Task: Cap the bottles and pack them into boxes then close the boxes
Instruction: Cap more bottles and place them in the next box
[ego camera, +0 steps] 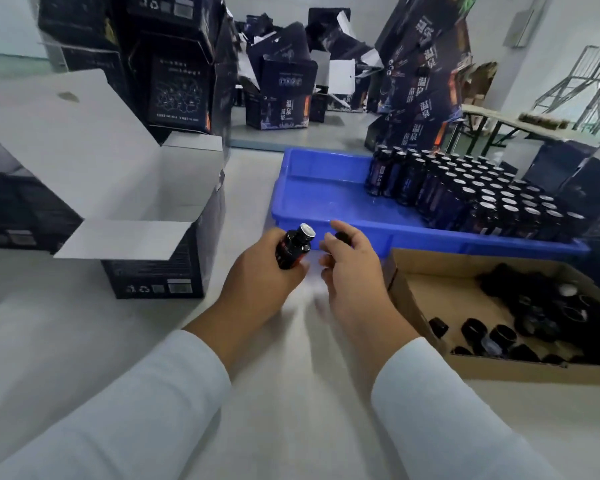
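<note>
My left hand (262,271) grips a small dark bottle (293,249) with a silver foil top, tilted to the right above the table. My right hand (352,268) pinches a black cap (343,237) just right of the bottle's mouth, a small gap between them. A blue tray (326,199) behind my hands holds several uncapped dark bottles (475,195) crowded at its right side. A brown cardboard box (426,296) at the right holds several loose black caps (520,327). An open dark box (153,237) with white flaps stands at the left.
Stacks of dark printed boxes (174,64) rise at the back left and back right (426,81). More open boxes (284,95) lie on the floor behind. A folding table (499,123) and metal frames stand at the far right.
</note>
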